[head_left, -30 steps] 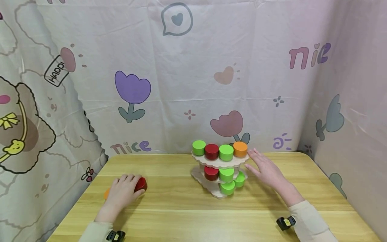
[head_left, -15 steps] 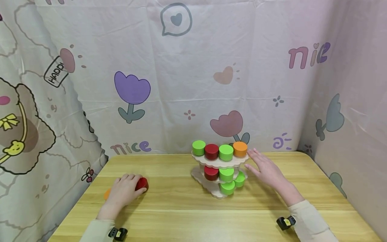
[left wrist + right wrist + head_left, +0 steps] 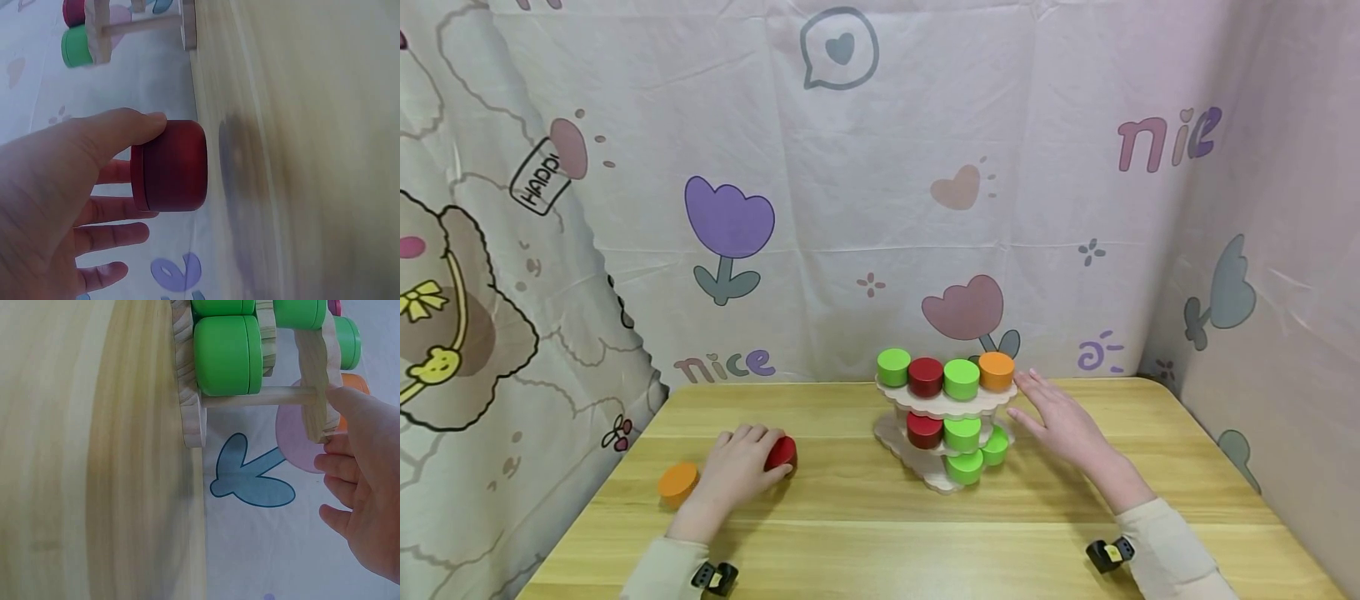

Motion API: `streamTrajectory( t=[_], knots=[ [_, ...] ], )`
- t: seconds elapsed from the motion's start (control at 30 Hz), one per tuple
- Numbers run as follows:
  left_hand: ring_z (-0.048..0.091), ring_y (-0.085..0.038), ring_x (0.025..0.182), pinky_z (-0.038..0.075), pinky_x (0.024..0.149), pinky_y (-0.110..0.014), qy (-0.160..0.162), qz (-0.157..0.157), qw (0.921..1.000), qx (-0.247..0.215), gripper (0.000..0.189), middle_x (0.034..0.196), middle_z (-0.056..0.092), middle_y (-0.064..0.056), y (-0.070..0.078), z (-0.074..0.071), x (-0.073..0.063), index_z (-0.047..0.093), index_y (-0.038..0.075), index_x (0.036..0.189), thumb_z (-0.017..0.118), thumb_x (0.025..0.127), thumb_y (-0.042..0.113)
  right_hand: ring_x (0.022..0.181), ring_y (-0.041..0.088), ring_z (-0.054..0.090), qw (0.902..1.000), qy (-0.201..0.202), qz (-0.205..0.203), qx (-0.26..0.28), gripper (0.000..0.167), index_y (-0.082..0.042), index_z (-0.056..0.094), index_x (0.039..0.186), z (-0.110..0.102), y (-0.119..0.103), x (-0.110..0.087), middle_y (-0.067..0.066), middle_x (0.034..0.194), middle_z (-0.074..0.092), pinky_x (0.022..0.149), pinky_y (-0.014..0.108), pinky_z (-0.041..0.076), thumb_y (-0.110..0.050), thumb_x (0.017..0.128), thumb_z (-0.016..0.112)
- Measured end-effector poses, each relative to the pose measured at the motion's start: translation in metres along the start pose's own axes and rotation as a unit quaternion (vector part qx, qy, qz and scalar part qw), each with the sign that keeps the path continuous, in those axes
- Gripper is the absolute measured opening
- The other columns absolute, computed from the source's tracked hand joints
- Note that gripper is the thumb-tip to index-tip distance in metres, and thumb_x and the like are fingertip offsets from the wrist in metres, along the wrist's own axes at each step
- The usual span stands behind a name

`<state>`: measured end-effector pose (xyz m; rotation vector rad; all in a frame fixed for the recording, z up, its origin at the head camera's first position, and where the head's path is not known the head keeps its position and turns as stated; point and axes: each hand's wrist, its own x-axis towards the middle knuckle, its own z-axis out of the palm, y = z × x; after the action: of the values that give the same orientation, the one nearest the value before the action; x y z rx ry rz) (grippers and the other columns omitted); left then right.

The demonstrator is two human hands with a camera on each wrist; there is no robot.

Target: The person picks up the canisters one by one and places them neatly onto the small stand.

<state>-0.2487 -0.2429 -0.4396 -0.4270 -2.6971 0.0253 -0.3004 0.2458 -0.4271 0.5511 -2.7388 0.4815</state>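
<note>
My left hand [image 3: 737, 467] pinches a small red round tin [image 3: 175, 165] between thumb and fingers; a seam runs near its top like a lid. It hangs close over the table, its shadow apart from it in the left wrist view. The tiered wooden stand [image 3: 917, 461] bears green, red and orange tins on scalloped boards. At the right end of its top board [image 3: 320, 369], beside the orange tin [image 3: 997, 372], my right hand [image 3: 1063, 425] holds the edge, thumb on one side and fingers on the other.
A loose orange tin [image 3: 678, 484] lies tilted on the wooden table [image 3: 865, 550], left of my left hand. A patterned cloth [image 3: 850, 167] hangs behind the table and along both sides. Each wrist wears a small black camera.
My left hand has moved right with the red tin, uncovering the orange tin on the table. My right hand and the stand have stayed in place.
</note>
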Motion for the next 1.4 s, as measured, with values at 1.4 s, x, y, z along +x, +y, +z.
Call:
streamTrajectory(
  t=[1.4],
  knots=[
    [0.058,-0.018,0.097,0.042,0.080,-0.036,0.063,0.158,0.9855,0.000,0.052,0.113,0.066,0.001,0.134,0.013,0.038,0.063,0.022,0.118,0.065,0.082,0.060,0.145,0.040,0.028,1.0000,-0.003,0.005,-0.004,0.068,-0.003,0.034,0.149,-0.002,-0.001,0.000,0.017,0.156,0.032,0.116,0.056,0.023,-0.042,0.097,0.054]
  ],
)
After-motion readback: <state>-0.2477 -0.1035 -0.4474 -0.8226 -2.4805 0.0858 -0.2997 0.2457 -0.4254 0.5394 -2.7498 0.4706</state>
